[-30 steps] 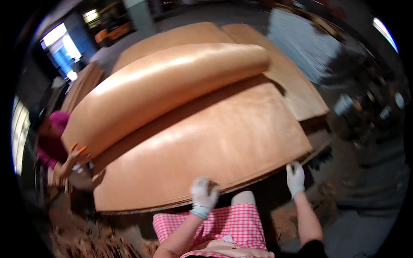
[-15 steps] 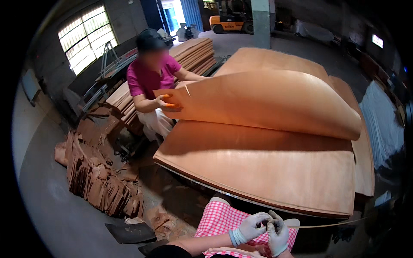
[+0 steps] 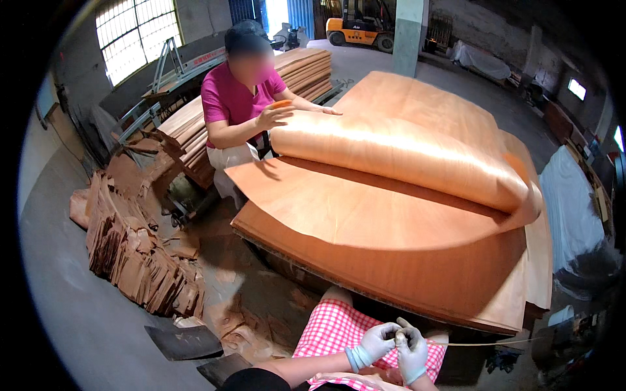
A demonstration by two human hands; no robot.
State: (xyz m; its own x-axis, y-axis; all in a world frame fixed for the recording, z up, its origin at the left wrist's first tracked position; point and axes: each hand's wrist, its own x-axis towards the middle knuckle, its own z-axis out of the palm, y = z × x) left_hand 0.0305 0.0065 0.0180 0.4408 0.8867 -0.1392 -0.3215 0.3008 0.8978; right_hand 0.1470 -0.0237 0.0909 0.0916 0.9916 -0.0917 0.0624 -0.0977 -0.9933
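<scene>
My left hand (image 3: pixel 378 343) and my right hand (image 3: pixel 411 353), both in whitish gloves, meet above my lap, fingertips pinched together. A thin tan strip (image 3: pixel 486 344) runs off rightward from my right hand, which grips it. What lies between my left fingertips is too small to make out. My lap is covered by a pink-and-white checked cloth (image 3: pixel 329 328). Ahead of my knees lies a broad stack of reddish-brown wood veneer sheets (image 3: pixel 391 277). The top veneer sheet (image 3: pixel 391 146) is curled over, its loose edge spread toward me.
Across the stack, a person in a purple shirt (image 3: pixel 225 98) has hands at the curled sheet. Torn veneer scraps (image 3: pixel 140 260) are heaped at left, with a dark flat piece (image 3: pixel 186 342) on the floor. More boards (image 3: pixel 303 68), a pillar (image 3: pixel 407 39) and an orange forklift (image 3: pixel 358 29) stand behind.
The other person's sheet has curled over into a roll, with its lower edge spread nearer me; that person's left-side hand has let go and lifted. My hands stay pinched together, almost unmoved.
</scene>
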